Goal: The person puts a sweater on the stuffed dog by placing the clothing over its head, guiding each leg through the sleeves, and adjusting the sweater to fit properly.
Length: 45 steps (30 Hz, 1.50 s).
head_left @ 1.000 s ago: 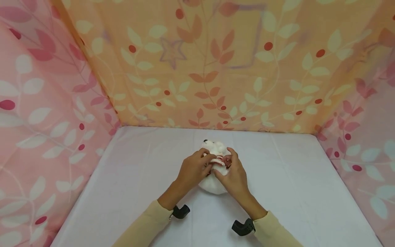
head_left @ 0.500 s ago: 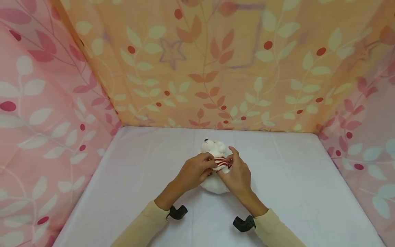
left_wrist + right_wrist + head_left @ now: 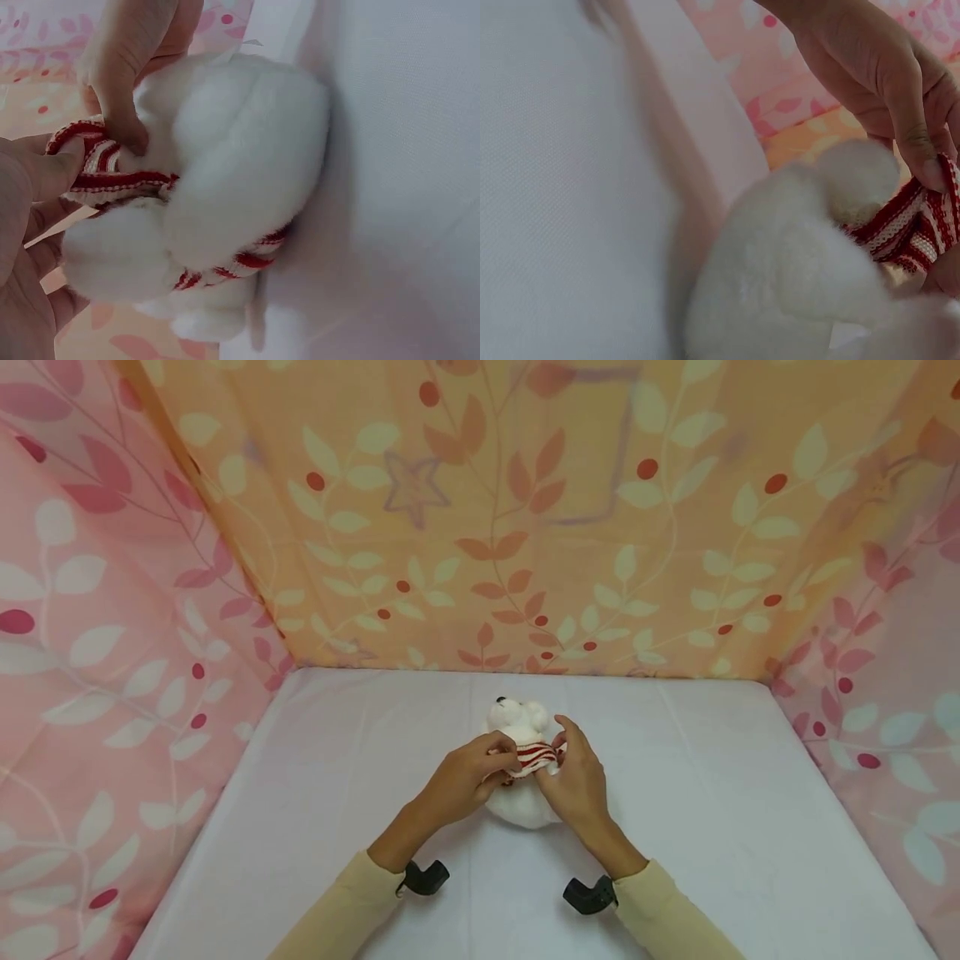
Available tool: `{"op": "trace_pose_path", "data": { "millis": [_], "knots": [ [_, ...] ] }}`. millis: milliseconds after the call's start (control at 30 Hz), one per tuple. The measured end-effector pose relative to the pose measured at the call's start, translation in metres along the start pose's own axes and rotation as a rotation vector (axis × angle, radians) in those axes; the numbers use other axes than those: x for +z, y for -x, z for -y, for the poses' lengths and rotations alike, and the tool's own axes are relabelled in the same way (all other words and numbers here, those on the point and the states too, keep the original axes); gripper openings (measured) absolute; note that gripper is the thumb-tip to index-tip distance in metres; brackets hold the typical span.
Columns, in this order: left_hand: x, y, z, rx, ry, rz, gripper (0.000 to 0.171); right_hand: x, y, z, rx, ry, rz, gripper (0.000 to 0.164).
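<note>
A white plush bear [image 3: 522,810] with a dark nose lies on the table under both hands. Around its middle is a red-and-white striped knitted sweater [image 3: 536,757], bunched up. My left hand [image 3: 465,781] pinches the sweater's edge between thumb and fingers; the left wrist view shows the knit [image 3: 94,161] stretched in that grip. On the opposite side, my right hand [image 3: 577,781] holds the sweater near its hem, thumb low against the plush and index finger raised. In the right wrist view, white fur [image 3: 787,262] fills the foreground and my right fingers are mostly cut off.
White cloth covers the table [image 3: 300,793]. An orange leaf-patterned curtain [image 3: 480,527] hangs behind it, with pink patterned cloth [image 3: 90,693] at the left and a similar pink side [image 3: 885,693] at the right. Black wrist mounts [image 3: 426,878] sit at both cuffs.
The sweater's striped front has been spread wider and pulled down over the bear. My left hand has shifted slightly left, and my right thumb has moved in against the hem.
</note>
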<state>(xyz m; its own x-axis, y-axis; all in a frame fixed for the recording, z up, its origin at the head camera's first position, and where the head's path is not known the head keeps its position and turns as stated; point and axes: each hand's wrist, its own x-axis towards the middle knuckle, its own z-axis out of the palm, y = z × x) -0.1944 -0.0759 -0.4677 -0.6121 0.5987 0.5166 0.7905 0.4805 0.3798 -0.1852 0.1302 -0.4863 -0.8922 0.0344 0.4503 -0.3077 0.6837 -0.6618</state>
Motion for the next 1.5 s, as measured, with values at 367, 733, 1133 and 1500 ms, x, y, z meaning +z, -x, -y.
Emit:
{"op": "trace_pose_path", "data": {
  "millis": [367, 733, 1133, 1500],
  "knots": [
    [0.006, -0.019, -0.003, -0.046, -0.273, 0.073, 0.016, -0.001, 0.001, 0.001, -0.045, -0.015, -0.001, 0.073],
    [0.008, -0.035, 0.0, -0.062, -0.294, 0.049, 0.012, 0.006, 0.0, 0.003, -0.058, 0.026, -0.039, 0.07],
    [0.005, -0.024, 0.001, -0.065, -0.125, 0.0, 0.028, 0.009, -0.004, -0.006, -0.02, 0.092, -0.082, 0.068],
    [0.007, -0.022, 0.007, -0.129, -0.013, 0.002, 0.027, 0.015, -0.005, -0.014, -0.05, 0.108, -0.109, 0.057]
  ]
}}
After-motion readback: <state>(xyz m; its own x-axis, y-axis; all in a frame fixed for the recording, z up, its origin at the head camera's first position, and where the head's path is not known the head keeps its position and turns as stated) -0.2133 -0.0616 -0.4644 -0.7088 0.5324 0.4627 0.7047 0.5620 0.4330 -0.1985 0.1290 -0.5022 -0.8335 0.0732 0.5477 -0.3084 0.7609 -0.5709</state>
